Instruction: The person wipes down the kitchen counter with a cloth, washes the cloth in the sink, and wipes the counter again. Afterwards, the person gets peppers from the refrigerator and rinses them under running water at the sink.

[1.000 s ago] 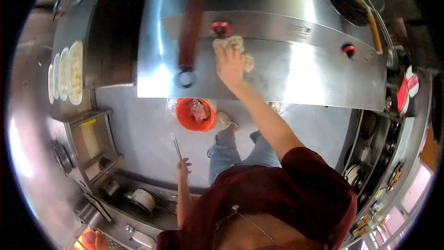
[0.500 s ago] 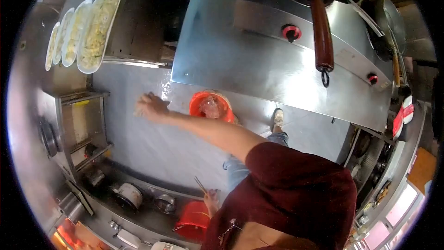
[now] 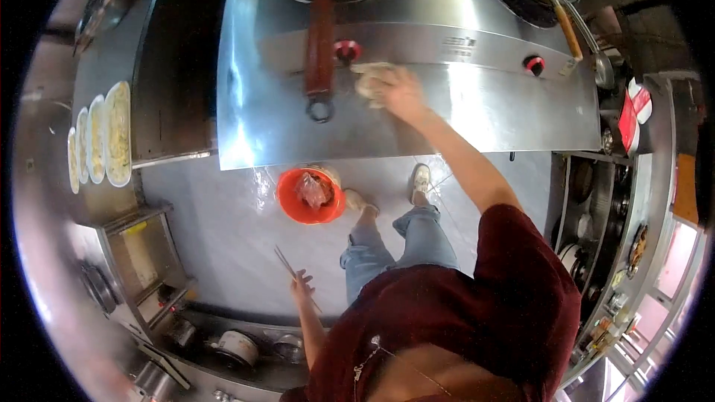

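My right hand [image 3: 403, 95] is on a pale crumpled cloth [image 3: 372, 83], pressing it against the steel stove front [image 3: 477, 108] just below a red knob [image 3: 346, 50]. The fingers are wrapped over the cloth. Low at the left, above the floor, my left hand [image 3: 302, 285] holds a pair of chopsticks [image 3: 284, 258] between its fingers. Left of the cloth, a pan's dark red handle [image 3: 320, 45] juts out over the stove front, ending in a ring.
An orange bucket [image 3: 298, 211] with a plastic bag inside stands on the floor by the stove. Several long dishes of food [image 3: 118, 134] line the left counter. A metal rack [image 3: 138, 253] stands at the left. A ladle [image 3: 604, 71] lies at the upper right.
My right hand has moved from above the floor at the left up to the stove front with the cloth. The whole view has shifted; my left hand still holds the chopsticks.
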{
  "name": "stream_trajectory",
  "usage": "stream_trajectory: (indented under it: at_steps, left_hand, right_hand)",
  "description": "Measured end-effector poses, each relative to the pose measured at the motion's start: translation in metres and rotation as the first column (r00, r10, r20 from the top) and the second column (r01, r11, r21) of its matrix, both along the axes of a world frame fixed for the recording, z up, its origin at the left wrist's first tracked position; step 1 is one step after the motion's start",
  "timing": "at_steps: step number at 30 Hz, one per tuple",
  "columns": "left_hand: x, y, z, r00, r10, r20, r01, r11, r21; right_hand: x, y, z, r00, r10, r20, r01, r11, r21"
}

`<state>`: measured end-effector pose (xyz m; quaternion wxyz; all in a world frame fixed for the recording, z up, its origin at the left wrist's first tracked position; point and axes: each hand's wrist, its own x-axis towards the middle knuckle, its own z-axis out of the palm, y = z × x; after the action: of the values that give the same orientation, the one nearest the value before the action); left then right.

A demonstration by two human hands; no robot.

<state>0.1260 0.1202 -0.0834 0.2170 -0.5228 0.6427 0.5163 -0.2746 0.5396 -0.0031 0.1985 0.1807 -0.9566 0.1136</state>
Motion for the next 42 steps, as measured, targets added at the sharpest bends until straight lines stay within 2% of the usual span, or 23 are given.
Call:
stream_trajectory:
  at_steps: [2, 6, 8, 9, 11, 14, 15, 16, 17, 20, 22, 24, 25, 26, 28, 30, 32, 34, 36, 37, 39, 41, 42]
  left_hand:
    - [-0.029, 0.032, 0.03, 0.999, -0.049, 0.006, 0.049, 0.998, -0.041]
    - [-0.033, 0.074, 0.03, 0.981, -0.191, 0.037, 0.192, 0.981, -0.034]
    - [-0.033, 0.097, 0.033, 0.955, -0.287, 0.071, 0.289, 0.957, -0.032]
    - [-0.035, 0.109, 0.036, 0.942, -0.317, 0.113, 0.324, 0.945, -0.05]
    - [-0.04, 0.134, 0.038, 0.918, -0.354, 0.18, 0.373, 0.924, -0.084]
    - [-0.039, 0.16, 0.045, 0.939, -0.342, 0.019, 0.343, 0.936, -0.084]
    - [-0.043, 0.162, 0.043, 0.949, -0.315, -0.001, 0.315, 0.947, -0.068]
    - [-0.047, 0.159, 0.037, 0.957, -0.288, -0.021, 0.287, 0.957, -0.05]
    - [-0.046, 0.156, 0.033, 0.965, -0.261, -0.034, 0.26, 0.965, -0.028]
    - [-0.062, 0.155, 0.032, 0.96, -0.281, -0.02, 0.275, 0.95, -0.149]
    - [-0.064, 0.148, 0.03, 0.971, -0.228, -0.067, 0.214, 0.962, -0.171]
    - [-0.065, 0.138, 0.024, 0.98, -0.183, -0.077, 0.172, 0.976, -0.132]
    - [-0.065, 0.128, 0.02, 0.984, -0.162, -0.081, 0.152, 0.982, -0.115]
    - [-0.061, 0.117, 0.019, 0.984, -0.159, -0.083, 0.15, 0.983, -0.102]
    - [-0.059, 0.1, 0.011, 0.982, -0.154, -0.105, 0.146, 0.986, -0.078]
    - [-0.057, 0.082, 0.014, 0.996, -0.05, -0.08, 0.046, 0.998, -0.048]
    - [-0.052, 0.058, 0.011, 0.998, 0.01, -0.066, -0.012, 0.999, -0.039]
    - [-0.054, 0.034, 0.01, 0.998, 0.059, -0.037, -0.061, 0.997, -0.053]
    - [-0.062, 0.016, 0.013, 0.998, 0.052, -0.042, -0.056, 0.993, -0.101]
    - [-0.067, 0.008, 0.018, 0.999, 0.035, -0.041, -0.04, 0.991, -0.125]
    - [-0.084, -0.002, 0.022, 0.998, -0.013, -0.063, 0.006, 0.993, -0.118]
    - [-0.114, -0.001, 0.035, 0.99, -0.119, -0.08, 0.104, 0.98, -0.171]
    - [-0.133, -0.001, 0.034, 0.967, -0.173, -0.188, 0.11, 0.947, -0.301]
  right_hand:
    - [0.022, 0.087, -0.025, 0.979, -0.118, 0.164, 0.118, 0.993, 0.014]
    - [0.088, 0.251, -0.012, 0.898, -0.437, 0.053, 0.438, 0.899, -0.006]
    - [0.128, 0.342, -0.005, 0.743, -0.651, 0.152, 0.663, 0.748, -0.038]
    - [0.155, 0.393, -0.015, 0.694, -0.716, 0.075, 0.718, 0.696, 0.007]
    - [0.213, 0.464, -0.015, 0.379, -0.902, 0.208, 0.899, 0.412, 0.149]
    - [0.259, 0.501, 0.0, 0.188, -0.949, 0.254, 0.922, 0.259, 0.287]
    - [0.266, 0.511, -0.003, 0.25, -0.818, 0.518, 0.96, 0.28, -0.022]
    - [0.273, 0.521, -0.006, 0.318, -0.639, 0.7, 0.943, 0.141, -0.301]
    - [0.274, 0.51, 0.002, 0.439, -0.453, 0.776, 0.876, 0.022, -0.482]
    - [0.262, 0.424, 0.015, 0.616, -0.01, 0.788, 0.786, -0.065, -0.615]
    - [0.219, 0.327, 0.031, 0.614, 0.311, 0.725, 0.751, 0.053, -0.658]
    - [0.177, 0.232, -0.012, 0.498, 0.56, 0.662, 0.805, -0.014, -0.593]
    - [0.158, 0.169, 0.0, 0.382, 0.589, 0.712, 0.899, -0.059, -0.434]
    - [0.137, 0.104, 0.037, 0.332, 0.757, 0.562, 0.903, -0.084, -0.421]
    - [0.104, 0.002, 0.026, 0.204, 0.944, 0.258, 0.879, -0.06, -0.473]
    - [0.063, -0.096, 0.048, 0.125, 0.877, 0.464, 0.913, 0.082, -0.4]
    - [0.01, -0.176, 0.03, 0.097, 0.956, 0.278, 0.87, 0.054, -0.49]
    - [-0.048, -0.221, 0.057, 0.301, 0.897, 0.325, 0.703, 0.022, -0.711]
    - [-0.09, -0.243, 0.094, 0.625, 0.659, 0.419, 0.547, 0.013, -0.837]
    - [-0.111, -0.248, 0.09, 0.717, 0.608, 0.34, 0.414, 0.021, -0.91]
    - [-0.123, -0.245, 0.081, 0.887, 0.352, 0.298, 0.153, 0.384, -0.911]
    - [-0.093, -0.233, 0.078, 0.817, 0.402, 0.414, 0.19, 0.489, -0.851]
    - [-0.072, -0.222, 0.05, 0.869, 0.408, 0.28, 0.027, 0.525, -0.851]
